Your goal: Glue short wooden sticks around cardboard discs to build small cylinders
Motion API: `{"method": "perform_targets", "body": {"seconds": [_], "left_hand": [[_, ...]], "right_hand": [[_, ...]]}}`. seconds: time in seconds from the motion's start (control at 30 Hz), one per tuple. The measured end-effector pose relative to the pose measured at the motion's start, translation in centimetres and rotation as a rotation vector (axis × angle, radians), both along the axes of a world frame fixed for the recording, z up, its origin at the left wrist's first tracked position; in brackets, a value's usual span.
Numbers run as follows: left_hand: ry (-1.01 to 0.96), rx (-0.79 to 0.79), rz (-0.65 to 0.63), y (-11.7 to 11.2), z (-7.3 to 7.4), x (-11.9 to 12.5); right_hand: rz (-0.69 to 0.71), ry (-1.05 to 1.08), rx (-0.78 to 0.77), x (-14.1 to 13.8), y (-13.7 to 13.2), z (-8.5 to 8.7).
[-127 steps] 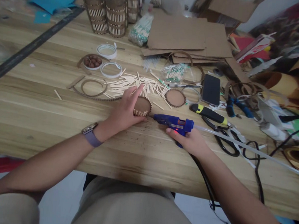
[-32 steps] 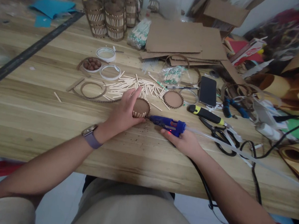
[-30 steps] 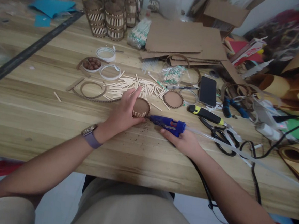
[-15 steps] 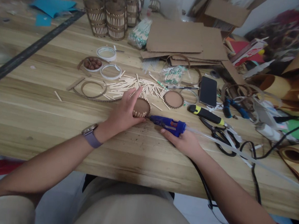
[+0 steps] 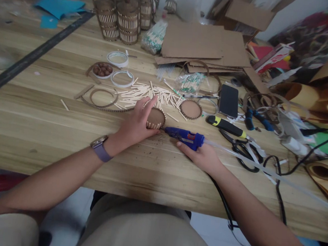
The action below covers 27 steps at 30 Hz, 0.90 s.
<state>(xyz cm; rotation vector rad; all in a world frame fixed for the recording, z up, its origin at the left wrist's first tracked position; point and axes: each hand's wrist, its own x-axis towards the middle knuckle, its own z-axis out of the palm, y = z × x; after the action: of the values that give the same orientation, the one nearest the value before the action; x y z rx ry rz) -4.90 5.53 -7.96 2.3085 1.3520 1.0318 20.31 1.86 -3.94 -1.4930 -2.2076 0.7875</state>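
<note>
My left hand (image 5: 136,117) grips a round cardboard disc (image 5: 156,117) by its edge, thumb in front and some fingers raised. Corrugated strip rims the disc, and several short sticks stand upright along its near side. In my right hand (image 5: 203,155) is a blue glue gun (image 5: 184,136), its nozzle at the disc's near right edge beside my left thumb. A long clear glue stick (image 5: 251,159) trails from its back. Behind the disc lies a pile of pale cut sticks (image 5: 149,94). A second rimmed disc (image 5: 191,109) rests to the right.
A utility knife (image 5: 225,126), black scissors (image 5: 247,155), a phone (image 5: 229,100) and pliers (image 5: 258,120) lie on the right. Tape rolls (image 5: 122,79) and a dish of brown beads (image 5: 102,70) sit left of the sticks. Cardboard sheets (image 5: 192,40) and stick-covered lanterns (image 5: 127,21) stand behind.
Both hands, the disc and the glue gun keep nearly the same place. The whole view has shifted very slightly.
</note>
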Motion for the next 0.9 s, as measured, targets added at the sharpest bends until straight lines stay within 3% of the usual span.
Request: {"method": "perform_targets", "body": {"seconds": [0.43, 0.6, 0.67, 0.77, 0.9], "left_hand": [[0.01, 0.001, 0.004, 0.0, 0.0, 0.0], [0.014, -0.005, 0.002, -0.1, 0.1, 0.1], [0.005, -0.002, 0.0, 0.0, 0.0, 0.1], [-0.009, 0.0, -0.003, 0.0, 0.0, 0.1], [-0.028, -0.003, -0.001, -0.1, 0.1, 0.2]], "right_hand": [[-0.038, 0.041, -0.041, -0.1, 0.0, 0.0], [-0.137, 0.128, -0.059, 0.1, 0.1, -0.4], [-0.186, 0.213, -0.154, 0.5, 0.4, -0.4], [-0.229, 0.372, -0.418, 1.7, 0.9, 0.2], [-0.084, 0.414, -0.764, 3.5, 1.5, 1.9]]}}
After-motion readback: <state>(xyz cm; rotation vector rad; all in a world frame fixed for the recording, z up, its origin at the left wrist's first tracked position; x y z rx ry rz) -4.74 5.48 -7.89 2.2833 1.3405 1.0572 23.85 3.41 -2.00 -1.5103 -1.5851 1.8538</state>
